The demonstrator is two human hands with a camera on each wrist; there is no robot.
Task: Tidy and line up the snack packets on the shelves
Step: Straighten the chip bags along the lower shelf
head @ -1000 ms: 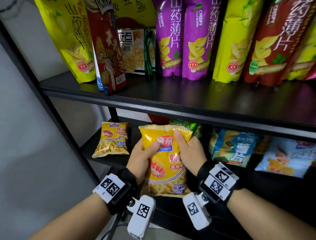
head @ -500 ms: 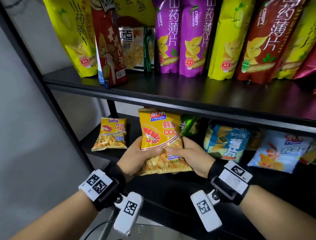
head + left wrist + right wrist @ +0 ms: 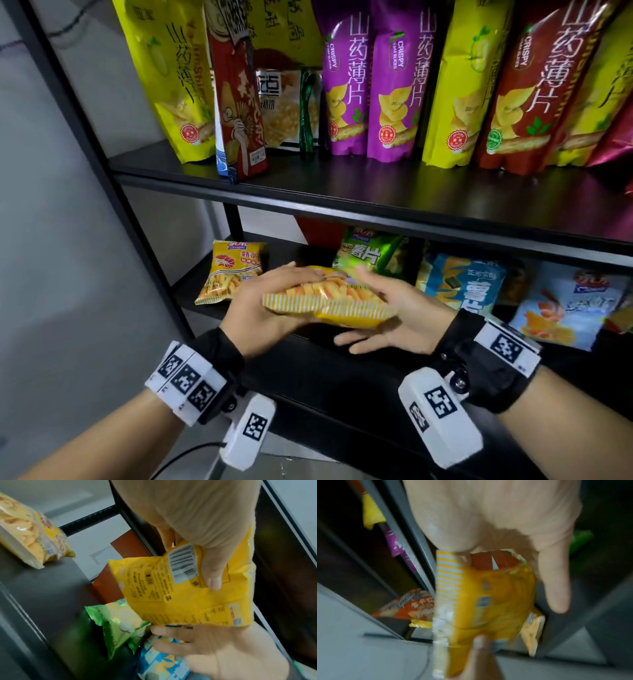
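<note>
A yellow shrimp-stick packet (image 3: 325, 305) lies almost flat in the air in front of the lower shelf (image 3: 342, 377), its striped seam towards me. My left hand (image 3: 270, 298) grips its left end, fingers on top and thumb on the barcode side (image 3: 185, 563). My right hand (image 3: 400, 315) rests against the right end with fingers straight and thumb stretched out below. In the right wrist view the packet (image 3: 479, 601) is blurred under my right hand (image 3: 488, 513). A second identical packet (image 3: 233, 270) leans at the shelf's left end.
A green crisp packet (image 3: 370, 257) and a blue one (image 3: 466, 284) stand right behind my hands, with more packets further right. The upper shelf (image 3: 411, 192) carries tall yellow, purple (image 3: 346, 96) and red bags. A black upright post (image 3: 85, 144) borders the left side.
The packet was upright with its front facing me; it has tipped flat with the seam towards me. My right hand has loosened from a grip to straight fingers.
</note>
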